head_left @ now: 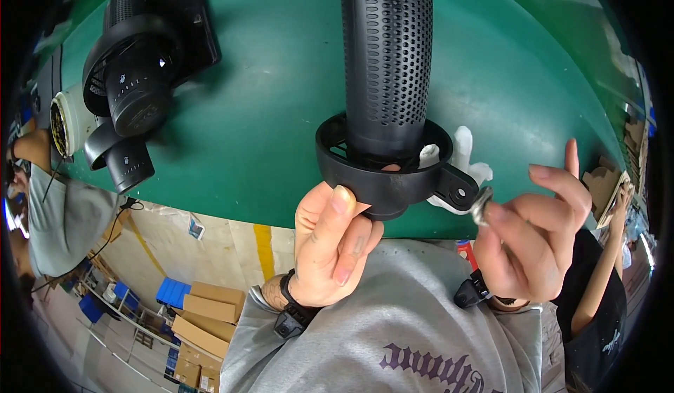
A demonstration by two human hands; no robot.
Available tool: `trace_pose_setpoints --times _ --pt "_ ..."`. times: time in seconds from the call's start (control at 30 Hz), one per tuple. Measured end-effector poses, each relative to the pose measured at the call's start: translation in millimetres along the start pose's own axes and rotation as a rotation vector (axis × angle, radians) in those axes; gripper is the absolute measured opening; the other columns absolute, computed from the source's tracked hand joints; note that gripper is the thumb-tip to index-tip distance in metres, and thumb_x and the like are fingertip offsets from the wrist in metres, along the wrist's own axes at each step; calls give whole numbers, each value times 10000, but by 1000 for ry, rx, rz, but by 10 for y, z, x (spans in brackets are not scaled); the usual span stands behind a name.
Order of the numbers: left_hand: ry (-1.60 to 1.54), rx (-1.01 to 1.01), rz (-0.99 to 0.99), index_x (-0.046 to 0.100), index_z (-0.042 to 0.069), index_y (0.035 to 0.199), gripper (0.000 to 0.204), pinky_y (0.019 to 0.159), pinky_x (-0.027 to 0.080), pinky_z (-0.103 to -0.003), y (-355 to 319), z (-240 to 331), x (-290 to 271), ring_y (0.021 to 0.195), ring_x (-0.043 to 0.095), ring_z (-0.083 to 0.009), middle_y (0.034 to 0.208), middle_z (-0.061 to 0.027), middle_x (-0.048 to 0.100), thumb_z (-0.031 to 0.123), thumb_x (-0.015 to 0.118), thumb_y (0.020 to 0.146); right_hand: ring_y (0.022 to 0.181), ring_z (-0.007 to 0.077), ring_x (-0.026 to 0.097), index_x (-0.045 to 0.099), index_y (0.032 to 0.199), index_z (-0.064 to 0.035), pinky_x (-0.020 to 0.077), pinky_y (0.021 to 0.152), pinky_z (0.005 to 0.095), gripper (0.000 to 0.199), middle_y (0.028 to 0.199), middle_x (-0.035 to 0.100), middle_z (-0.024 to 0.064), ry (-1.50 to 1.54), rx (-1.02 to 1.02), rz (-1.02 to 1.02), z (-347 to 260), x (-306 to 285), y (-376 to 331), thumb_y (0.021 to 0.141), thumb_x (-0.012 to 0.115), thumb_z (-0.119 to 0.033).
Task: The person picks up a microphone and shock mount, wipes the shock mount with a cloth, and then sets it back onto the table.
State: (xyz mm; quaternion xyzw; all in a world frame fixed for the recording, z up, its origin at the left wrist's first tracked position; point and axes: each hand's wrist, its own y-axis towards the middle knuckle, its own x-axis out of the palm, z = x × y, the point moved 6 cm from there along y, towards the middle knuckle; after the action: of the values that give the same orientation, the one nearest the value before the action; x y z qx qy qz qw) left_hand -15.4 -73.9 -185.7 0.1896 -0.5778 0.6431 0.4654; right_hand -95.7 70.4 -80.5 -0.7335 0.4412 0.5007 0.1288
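My left hand (335, 235) is closed around the base of a black ring-shaped mount (393, 182), thumb pressed on its front. Out of the ring rises a black perforated cylinder (390, 63), shaped like a microphone body, standing nearly upright. A flat lug with a round hole (460, 188) sticks out from the ring's right side. Beside that lug, my right hand (530, 231) pinches a small silvery metal piece (481, 207) between thumb and finger, its other fingers raised. The metal piece's exact kind is hard to make out. Behind the mount lies a white glove (463, 158), partly hidden.
On the green table (274, 112), more black perforated cylinders with ring mounts (137, 88) stand at the left, before a dark box (186, 17). A white tub (70, 123) is beside them. Other people's arms show at both sides. Cardboard boxes (207, 316) stand lower left.
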Motion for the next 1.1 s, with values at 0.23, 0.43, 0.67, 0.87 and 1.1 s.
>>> trace_pose_setpoints --times 0.23,0.43,0.67,0.87,1.1 --pt "-40 -28 -2 568 7 1118 285 417 242 -177 -6 -9 72 341 319 16 1227 -184 591 226 426 1003 910 261 560 716 806 -155 376 979 644 267 737 535 -24 -75 -25 73 -259 238 188 542 721 -125" --pt "1 22 1 555 -9 1145 308 411 240 -174 -11 -14 7 340 315 18 1237 -189 582 233 425 1003 918 252 569 724 819 -147 374 961 678 298 707 526 -28 -90 -54 89 -202 182 167 522 726 -116" --pt "-22 18 -34 562 3 1147 303 411 245 -176 -7 -8 49 341 315 18 1242 -185 580 233 427 1003 917 264 567 729 851 -141 375 958 677 345 737 526 -27 -68 -98 62 -220 172 176 508 737 -99" --pt "9 3 27 571 9 1114 291 414 241 -175 -21 -9 24 342 319 17 1238 -190 582 239 433 1001 913 286 563 722 862 -116 352 979 670 336 730 516 -9 -17 -123 9 -221 172 130 527 732 -107" --pt "-17 34 -4 584 42 1013 246 421 242 -176 -26 -17 -27 336 322 10 1208 -214 596 241 439 1000 927 356 563 656 824 -42 370 963 635 212 767 565 92 47 21 -96 49 6 48 613 638 -36"
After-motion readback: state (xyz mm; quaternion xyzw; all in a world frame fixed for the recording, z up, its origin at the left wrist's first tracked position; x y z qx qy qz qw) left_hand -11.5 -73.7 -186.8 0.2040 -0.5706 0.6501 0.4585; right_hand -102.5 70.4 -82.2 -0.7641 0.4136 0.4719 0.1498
